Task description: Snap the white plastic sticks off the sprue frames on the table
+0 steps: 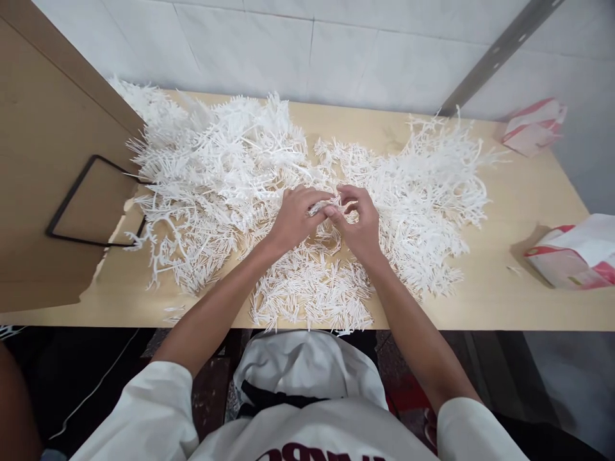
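My left hand (295, 218) and my right hand (361, 225) meet over the middle of the table. Fingers of both are closed around a small bunch of thin white plastic-looking sprigs (319, 206), partly hidden by the fingertips. To the left rises a large tangled heap of branching white strips (225, 153). Another heap of white strips (427, 179) spreads to the right. Below my hands, near the front edge, lies a flatter layer of short loose white sticks (312, 291).
A brown cardboard panel (52, 128) stands at the left, with a black wire frame (72, 202) against it. Two red-and-white packets (533, 128) (571, 259) sit at the right of the tan tabletop (500, 304). A tiled wall (269, 51) and metal post (500, 54) bound the back.
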Tool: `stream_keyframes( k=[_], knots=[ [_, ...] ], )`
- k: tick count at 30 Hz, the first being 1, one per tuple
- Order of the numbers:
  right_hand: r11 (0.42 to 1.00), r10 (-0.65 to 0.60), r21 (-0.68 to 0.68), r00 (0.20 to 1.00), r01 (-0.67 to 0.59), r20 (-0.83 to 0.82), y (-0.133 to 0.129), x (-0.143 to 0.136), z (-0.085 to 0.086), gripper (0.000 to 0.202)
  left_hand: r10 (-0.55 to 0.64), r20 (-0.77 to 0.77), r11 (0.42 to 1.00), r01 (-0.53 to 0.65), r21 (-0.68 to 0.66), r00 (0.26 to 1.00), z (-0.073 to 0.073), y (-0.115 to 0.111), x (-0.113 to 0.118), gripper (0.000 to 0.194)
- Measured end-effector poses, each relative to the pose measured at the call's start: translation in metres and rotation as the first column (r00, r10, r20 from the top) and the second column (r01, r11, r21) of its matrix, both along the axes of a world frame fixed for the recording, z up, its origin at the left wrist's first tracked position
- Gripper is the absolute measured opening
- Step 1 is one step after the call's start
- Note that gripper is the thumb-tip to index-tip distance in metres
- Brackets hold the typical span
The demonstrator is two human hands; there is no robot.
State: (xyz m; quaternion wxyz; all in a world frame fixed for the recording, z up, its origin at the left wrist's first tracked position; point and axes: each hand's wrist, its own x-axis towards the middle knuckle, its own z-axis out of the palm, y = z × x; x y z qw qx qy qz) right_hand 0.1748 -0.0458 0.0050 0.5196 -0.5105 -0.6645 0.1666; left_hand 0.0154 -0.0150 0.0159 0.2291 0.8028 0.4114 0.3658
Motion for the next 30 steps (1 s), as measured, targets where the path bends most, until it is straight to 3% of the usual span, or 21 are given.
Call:
stream_keyframes(
  k=[4,10,15,19,21,23,26,30],
  knots=[
    [0.999,-0.008,-0.036,0.999,0.007,-0.044,0.003,0.004,-0.002,0.023,0.003,-0.027,1.0,-0.003,0.001,1.0,0.001,-0.002,0.0,0.027],
    [0.975,0.097,-0.186,0.987,-0.12,-0.128,0.001,0.002,0.0,0.024,-0.037,-0.152,0.998,0.043,0.036,0.988,0.003,-0.004,0.001,0.024],
    [0.993,0.011,-0.115,0.998,-0.003,0.069,0.002,0.0,-0.003,0.025,0.059,-0.248,0.984,-0.014,0.176,0.967,-0.003,-0.007,0.005,0.021],
    [0.993,-0.114,-0.001,0.947,0.12,0.3,0.005,-0.001,-0.01,0.03,0.119,-0.293,0.946,-0.019,0.323,0.948,-0.008,-0.007,0.01,0.021],
    [0.986,-0.167,0.04,0.936,0.163,0.31,0.003,0.0,-0.012,0.03,0.142,-0.3,0.937,-0.03,0.348,0.943,-0.008,-0.006,0.009,0.021],
    [0.972,-0.236,0.068,0.944,0.226,0.229,0.0,0.0,-0.012,0.031,0.19,-0.28,0.949,-0.103,0.299,0.941,-0.007,-0.001,0.004,0.02],
    [0.966,-0.259,0.03,0.966,0.258,0.018,-0.005,-0.001,-0.006,0.031,0.231,-0.125,0.971,-0.219,0.098,0.965,-0.003,0.007,-0.005,0.017],
    [0.99,-0.113,-0.111,0.968,0.09,-0.222,-0.003,-0.003,0.0,0.031,0.132,0.133,0.989,-0.123,-0.076,0.982,0.002,0.01,-0.01,0.02]
  ],
)
